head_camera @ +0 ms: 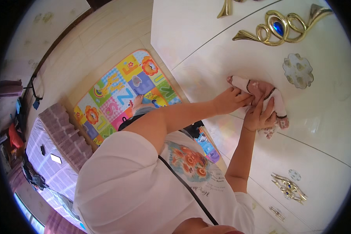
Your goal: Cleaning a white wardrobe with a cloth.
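Note:
A pink-and-white cloth with dark brown trim is bunched against the glossy white wardrobe door. My left hand grips its near edge, fingers curled into the folds. Beside it, my right hand spreads over the cloth's lower part and presses it to the door. A patterned end of the cloth hangs below my right palm. Part of the cloth is hidden under my fingers. Above the hands is a gold-coloured handle with a blue gem. A scalloped ornament sits beyond the cloth.
More gold-coloured handles stick out at the lower right. A colourful play mat with letters and animals covers part of the tiled floor, my bare foot on it. At left stands a bed with a purple plaid cover, carrying a phone.

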Action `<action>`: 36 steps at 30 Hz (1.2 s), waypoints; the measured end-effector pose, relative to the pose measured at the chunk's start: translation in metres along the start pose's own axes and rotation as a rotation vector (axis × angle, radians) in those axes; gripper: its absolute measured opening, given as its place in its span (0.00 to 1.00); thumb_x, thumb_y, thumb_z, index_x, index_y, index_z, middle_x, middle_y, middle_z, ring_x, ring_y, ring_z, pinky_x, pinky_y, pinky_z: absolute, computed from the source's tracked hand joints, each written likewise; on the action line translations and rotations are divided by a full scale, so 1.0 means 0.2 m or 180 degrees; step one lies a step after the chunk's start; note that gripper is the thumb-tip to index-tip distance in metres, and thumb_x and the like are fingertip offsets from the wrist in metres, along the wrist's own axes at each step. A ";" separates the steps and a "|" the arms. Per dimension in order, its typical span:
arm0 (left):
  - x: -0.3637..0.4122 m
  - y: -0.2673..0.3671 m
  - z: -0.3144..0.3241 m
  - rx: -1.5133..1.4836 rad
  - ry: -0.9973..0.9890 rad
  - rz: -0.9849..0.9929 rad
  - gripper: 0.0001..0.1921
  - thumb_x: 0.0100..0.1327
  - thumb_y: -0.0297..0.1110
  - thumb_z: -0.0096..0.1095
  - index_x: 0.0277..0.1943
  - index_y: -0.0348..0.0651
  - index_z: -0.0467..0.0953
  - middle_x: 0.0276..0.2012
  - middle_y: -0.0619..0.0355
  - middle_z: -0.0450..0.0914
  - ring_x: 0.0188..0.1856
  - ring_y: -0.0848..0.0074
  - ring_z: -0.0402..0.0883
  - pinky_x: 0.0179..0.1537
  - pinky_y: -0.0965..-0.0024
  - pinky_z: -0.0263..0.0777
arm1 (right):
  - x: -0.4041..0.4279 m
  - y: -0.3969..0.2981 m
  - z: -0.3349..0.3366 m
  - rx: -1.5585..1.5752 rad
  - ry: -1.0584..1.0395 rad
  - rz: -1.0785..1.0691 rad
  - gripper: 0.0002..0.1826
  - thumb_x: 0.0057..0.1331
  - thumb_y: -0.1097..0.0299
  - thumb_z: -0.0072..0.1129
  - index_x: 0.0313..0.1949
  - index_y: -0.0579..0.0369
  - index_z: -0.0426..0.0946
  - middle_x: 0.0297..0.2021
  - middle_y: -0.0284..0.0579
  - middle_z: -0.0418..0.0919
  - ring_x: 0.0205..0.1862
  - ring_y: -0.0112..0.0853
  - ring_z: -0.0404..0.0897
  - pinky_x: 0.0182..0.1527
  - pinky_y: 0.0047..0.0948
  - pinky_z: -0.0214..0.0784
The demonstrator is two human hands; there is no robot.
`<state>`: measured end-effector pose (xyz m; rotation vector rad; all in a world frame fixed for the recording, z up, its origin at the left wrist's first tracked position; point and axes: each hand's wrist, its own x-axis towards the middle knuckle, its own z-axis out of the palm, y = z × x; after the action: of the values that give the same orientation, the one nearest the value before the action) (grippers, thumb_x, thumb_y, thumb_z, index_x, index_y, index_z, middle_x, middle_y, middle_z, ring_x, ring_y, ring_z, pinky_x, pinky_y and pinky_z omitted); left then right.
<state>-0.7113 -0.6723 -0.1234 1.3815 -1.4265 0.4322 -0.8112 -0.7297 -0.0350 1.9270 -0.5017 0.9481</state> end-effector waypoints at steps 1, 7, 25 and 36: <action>0.00 -0.01 0.00 0.0033 -0.0082 -0.0013 0.18 0.50 0.35 0.60 0.47 0.51 0.77 0.44 0.67 0.69 0.38 0.72 0.69 0.39 0.68 0.68 | 0.00 -0.01 0.01 0.0027 0.0021 0.0021 0.06 0.58 0.60 0.62 0.35 0.40 0.82 0.52 0.31 0.74 0.40 0.40 0.66 0.35 0.35 0.63; -0.10 -0.09 0.01 0.0291 -0.0184 0.0082 0.18 0.51 0.35 0.57 0.47 0.49 0.77 0.44 0.64 0.69 0.39 0.71 0.70 0.39 0.68 0.69 | -0.04 -0.10 0.01 0.0049 -0.0467 0.0014 0.07 0.61 0.63 0.58 0.37 0.35 0.82 0.52 0.31 0.74 0.43 0.38 0.70 0.35 0.36 0.66; 0.17 -1.10 -0.78 0.1379 -0.0338 -0.1993 0.32 0.49 0.28 0.61 0.61 0.42 0.63 0.59 0.55 0.64 0.50 0.63 0.71 0.42 0.63 0.74 | 0.75 -1.10 0.58 0.1863 -0.0946 -0.0865 0.18 0.58 0.70 0.51 0.49 0.49 0.74 0.61 0.41 0.67 0.52 0.39 0.71 0.40 0.36 0.68; 0.22 -1.64 -0.93 0.0763 -0.0956 -0.1586 0.24 0.55 0.26 0.54 0.57 0.35 0.66 0.62 0.46 0.59 0.53 0.57 0.69 0.42 0.63 0.76 | 1.02 -1.50 0.75 0.1328 -0.0677 -0.0412 0.21 0.58 0.69 0.53 0.53 0.44 0.73 0.58 0.41 0.69 0.48 0.40 0.75 0.36 0.34 0.71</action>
<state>-0.3344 -0.6289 -0.1461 1.9948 -1.2264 0.0709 -0.4227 -0.6987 -0.0847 2.4222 -0.3093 0.8133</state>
